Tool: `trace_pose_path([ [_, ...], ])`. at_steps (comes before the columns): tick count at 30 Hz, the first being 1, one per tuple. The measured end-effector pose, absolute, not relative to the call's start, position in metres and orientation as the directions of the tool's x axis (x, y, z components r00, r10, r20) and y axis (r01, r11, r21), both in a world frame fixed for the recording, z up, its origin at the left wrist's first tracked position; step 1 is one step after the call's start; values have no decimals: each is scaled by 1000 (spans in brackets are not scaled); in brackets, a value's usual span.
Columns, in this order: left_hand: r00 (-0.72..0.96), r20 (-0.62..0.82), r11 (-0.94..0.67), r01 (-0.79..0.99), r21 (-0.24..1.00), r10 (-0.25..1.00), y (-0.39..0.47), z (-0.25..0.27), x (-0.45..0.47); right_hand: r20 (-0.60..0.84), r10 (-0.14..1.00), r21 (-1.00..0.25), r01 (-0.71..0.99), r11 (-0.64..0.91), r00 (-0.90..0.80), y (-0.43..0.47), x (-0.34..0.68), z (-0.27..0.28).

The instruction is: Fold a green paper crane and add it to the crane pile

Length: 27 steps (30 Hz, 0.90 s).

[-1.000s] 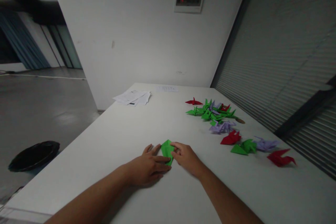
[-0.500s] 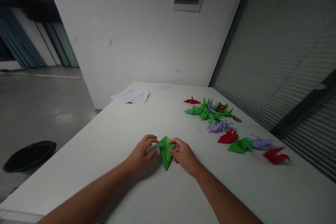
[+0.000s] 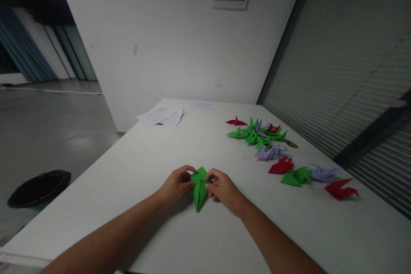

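Observation:
A green sheet of folded origami paper [image 3: 200, 189], kite-shaped with a crease down its middle, is between my two hands over the white table. Its long point faces me. My left hand [image 3: 178, 184] pinches the left corner between thumb and fingers. On the other side, my right hand [image 3: 223, 188] grips the right edge, thumb in front and fingertips partly hidden behind the paper.
To the right lies a pile of green paper cranes [image 3: 257, 135]. Nearer are a purple crane [image 3: 323, 173] and a red crane [image 3: 342, 189]. Printed papers [image 3: 160, 115] lie at the back left of the table [image 3: 128, 171]. A black-lined bin [image 3: 40, 188] stands left.
My left thumb and fingers have closed on the paper's left corner. The paper has tilted slightly, its lower point swinging left. My right hand keeps its grip.

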<state>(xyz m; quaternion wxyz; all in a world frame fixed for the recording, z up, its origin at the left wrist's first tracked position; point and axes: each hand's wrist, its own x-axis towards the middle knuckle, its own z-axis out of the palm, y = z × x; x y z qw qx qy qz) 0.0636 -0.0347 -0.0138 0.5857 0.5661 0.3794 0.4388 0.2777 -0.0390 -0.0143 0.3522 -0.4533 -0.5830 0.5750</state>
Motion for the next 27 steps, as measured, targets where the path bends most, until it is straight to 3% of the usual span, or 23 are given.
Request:
trace_pose_path([
  [14,354,-41,61,-46,997,934,-37,-4,59,-74,933,-997,56,-58,-353,-41,287,0],
  [23,345,-10,-26,100,995,938,-33,-14,55,54,937,-957,250,147,-344,-32,294,-11],
  [27,345,49,-139,240,961,937,-29,-21,51,68,934,-914,354,198,-350,-31,301,-10],
])
